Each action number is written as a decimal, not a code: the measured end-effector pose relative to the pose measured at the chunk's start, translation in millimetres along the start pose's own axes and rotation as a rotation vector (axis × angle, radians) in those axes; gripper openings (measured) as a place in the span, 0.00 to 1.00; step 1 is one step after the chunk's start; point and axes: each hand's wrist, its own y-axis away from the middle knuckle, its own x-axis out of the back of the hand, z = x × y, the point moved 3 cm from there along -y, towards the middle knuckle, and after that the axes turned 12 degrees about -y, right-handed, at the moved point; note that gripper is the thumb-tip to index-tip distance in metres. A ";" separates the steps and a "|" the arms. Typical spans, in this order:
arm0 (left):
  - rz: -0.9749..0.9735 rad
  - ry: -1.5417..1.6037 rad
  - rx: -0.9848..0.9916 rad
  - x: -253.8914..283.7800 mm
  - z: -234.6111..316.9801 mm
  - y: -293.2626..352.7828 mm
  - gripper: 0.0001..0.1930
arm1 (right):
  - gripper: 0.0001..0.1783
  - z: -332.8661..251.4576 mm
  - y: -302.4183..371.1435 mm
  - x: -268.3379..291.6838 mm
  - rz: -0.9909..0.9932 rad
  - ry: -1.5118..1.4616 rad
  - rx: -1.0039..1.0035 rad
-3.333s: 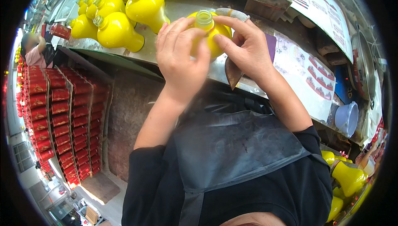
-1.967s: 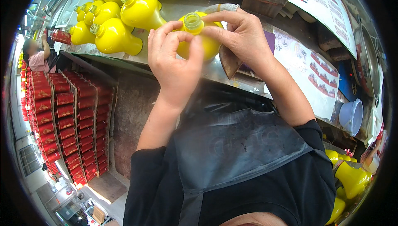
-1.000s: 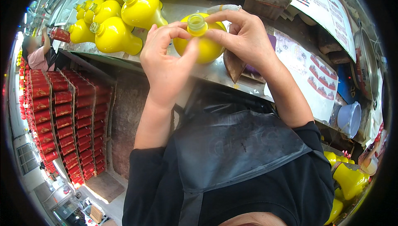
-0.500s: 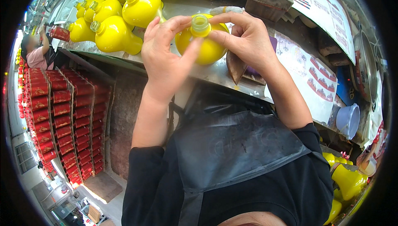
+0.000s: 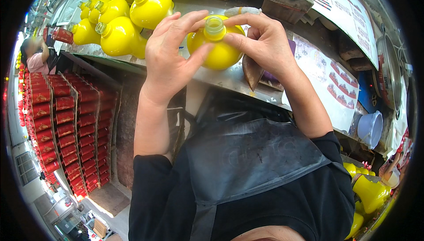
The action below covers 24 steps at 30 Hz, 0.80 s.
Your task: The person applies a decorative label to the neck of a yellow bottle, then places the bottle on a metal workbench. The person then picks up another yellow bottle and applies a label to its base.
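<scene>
A glossy yellow gourd-shaped bottle [image 5: 219, 56] stands upright on the work table in front of me, its bare glass mouth facing up. My right hand [image 5: 260, 42] grips its shoulder, with the index finger behind the neck and the thumb against the near side. On the bottle's other side is my left hand [image 5: 174, 49], its fingers apart and its thumb stretched toward the neck; it holds nothing, and whether the fingertips touch the bottle I cannot tell. A dark brown pointed piece [image 5: 253, 74] lies beside the bottle, below my right hand.
Several more yellow bottles [image 5: 119, 35] stand at the far left of the table. A grey block [image 5: 286, 2] sits behind my right hand. Printed sheets [image 5: 340, 82] and a pale bucket [image 5: 370, 129] are to the right. Stacked red containers [image 5: 66, 126] fill the left, near another person [image 5: 37, 55].
My left hand has drawn slightly left, its thumb backing away from the bottle's neck. My right hand stays at the bottle, which has barely shifted.
</scene>
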 end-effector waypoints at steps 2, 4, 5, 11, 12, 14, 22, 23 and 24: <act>0.002 -0.002 -0.002 -0.7 -0.2 -1.1 0.26 | 0.18 1.0 -0.1 -0.6 -0.017 0.021 0.020; 0.004 0.010 -0.004 -1.3 -1.5 -2.5 0.27 | 0.18 2.0 -0.2 -1.0 -0.021 0.003 0.043; 0.010 -0.003 -0.010 -1.4 -1.8 -2.8 0.27 | 0.18 2.5 -0.1 -0.9 -0.020 0.005 0.052; -0.034 0.066 0.009 1.4 -0.1 -0.2 0.26 | 0.17 3.4 1.5 -0.1 -0.017 0.045 0.063; -0.059 0.153 0.030 3.0 -1.2 -1.1 0.27 | 0.17 3.3 1.4 -0.2 -0.020 0.017 0.054; -0.095 0.268 0.053 4.8 -3.5 -5.0 0.26 | 0.17 2.7 0.8 -0.8 -0.025 0.003 0.042; -0.283 0.391 -0.067 -5.0 -14.9 -36.0 0.10 | 0.18 5.9 0.9 1.8 -0.002 -0.069 -0.015; -0.252 0.359 -0.075 -6.1 -15.1 -36.7 0.10 | 0.18 5.6 1.4 2.2 0.006 -0.077 0.029; -0.222 0.326 -0.073 -7.4 -15.2 -36.7 0.10 | 0.17 5.6 1.9 3.3 0.038 -0.060 0.043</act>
